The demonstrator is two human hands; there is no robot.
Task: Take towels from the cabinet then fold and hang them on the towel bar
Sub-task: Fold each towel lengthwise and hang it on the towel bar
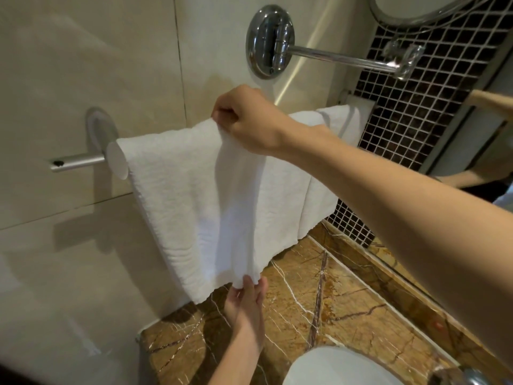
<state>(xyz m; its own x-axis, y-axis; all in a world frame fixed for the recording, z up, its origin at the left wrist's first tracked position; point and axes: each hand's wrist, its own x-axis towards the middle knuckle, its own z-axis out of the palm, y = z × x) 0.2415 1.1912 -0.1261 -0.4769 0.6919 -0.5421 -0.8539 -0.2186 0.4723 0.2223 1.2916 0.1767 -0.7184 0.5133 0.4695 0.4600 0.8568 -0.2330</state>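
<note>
The right grip pinches the towel top at the bar, the left grip pinches its hem, evidently to draw the hanging fold taut and straight

I can read no text, label, brand or number: none on the towel, none near it.

Beige tiles and dark mosaic back a marble counter.
</note>
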